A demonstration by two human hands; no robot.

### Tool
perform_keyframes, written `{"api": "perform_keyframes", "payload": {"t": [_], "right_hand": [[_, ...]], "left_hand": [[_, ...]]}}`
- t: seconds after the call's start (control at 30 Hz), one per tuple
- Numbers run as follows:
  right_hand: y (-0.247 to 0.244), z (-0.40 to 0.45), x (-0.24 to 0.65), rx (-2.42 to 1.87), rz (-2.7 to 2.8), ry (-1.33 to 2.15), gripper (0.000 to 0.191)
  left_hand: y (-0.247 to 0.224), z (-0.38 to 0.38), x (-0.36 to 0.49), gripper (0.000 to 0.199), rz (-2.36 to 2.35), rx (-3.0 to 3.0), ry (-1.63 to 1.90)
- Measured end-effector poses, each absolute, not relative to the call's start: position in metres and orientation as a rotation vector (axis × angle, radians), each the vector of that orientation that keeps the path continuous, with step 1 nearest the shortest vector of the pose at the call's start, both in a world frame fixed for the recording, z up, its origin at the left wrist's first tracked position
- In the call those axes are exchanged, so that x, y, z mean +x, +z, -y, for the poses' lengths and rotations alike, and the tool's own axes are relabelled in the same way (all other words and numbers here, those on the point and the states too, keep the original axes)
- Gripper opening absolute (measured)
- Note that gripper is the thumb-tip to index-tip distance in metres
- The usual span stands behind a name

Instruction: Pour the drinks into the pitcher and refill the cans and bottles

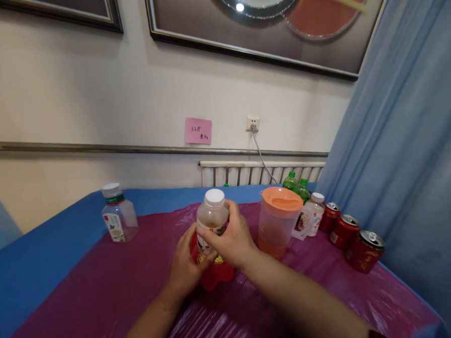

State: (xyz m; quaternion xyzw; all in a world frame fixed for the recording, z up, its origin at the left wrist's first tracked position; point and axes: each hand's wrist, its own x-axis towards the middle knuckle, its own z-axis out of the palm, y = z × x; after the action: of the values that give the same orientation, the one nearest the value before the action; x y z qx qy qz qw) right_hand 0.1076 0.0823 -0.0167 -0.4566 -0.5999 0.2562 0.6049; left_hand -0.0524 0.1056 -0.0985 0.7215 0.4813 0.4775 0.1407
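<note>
In front of me stands a clear plastic bottle (209,215) with a white screw cap and a printed label, upright. My right hand (232,239) is closed round its upper body, thumb across the front and fingers on the far side. Lower down, my left hand (185,264) curls round the left side near the bottle's base, its fingers partly hidden. Directly beneath the bottle is a red scalloped-edged thing (217,276) with yellow markings, partly covered by both hands. Whether the bottle rests on it or is held just above, I cannot tell.
A clear bottle (126,219) stands left. On the right are an orange-lidded pitcher (276,232) holding some orange liquid, a white-capped bottle (315,214), green bottles (292,180) and several red cans (365,252). Purple plastic film (84,292) covers the blue table (23,275).
</note>
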Motion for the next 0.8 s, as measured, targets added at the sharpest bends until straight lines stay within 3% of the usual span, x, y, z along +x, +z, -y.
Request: {"api": "perform_keyframes", "payload": {"t": [0.23,0.4,0.63,0.8], "right_hand": [[-0.019,-0.005,0.181,-0.987,1.254,0.588,0.069],[-0.027,0.035,0.272,-1.226,1.059,0.487,0.071],[-0.064,-0.002,0.391,-1.735,1.000,0.081,0.070],[-0.092,-0.039,0.415,-1.753,1.033,-0.054,0.062]], "left_hand": [[-0.101,-0.093,-0.046,0.086,-1.206,2.323,1.374],[-0.094,-0.092,-0.042,0.066,-1.327,2.202,1.450],[-0.092,-0.100,-0.044,0.052,-1.399,2.069,1.582],[-0.099,-0.109,-0.050,0.047,-1.429,2.029,1.564]]}}
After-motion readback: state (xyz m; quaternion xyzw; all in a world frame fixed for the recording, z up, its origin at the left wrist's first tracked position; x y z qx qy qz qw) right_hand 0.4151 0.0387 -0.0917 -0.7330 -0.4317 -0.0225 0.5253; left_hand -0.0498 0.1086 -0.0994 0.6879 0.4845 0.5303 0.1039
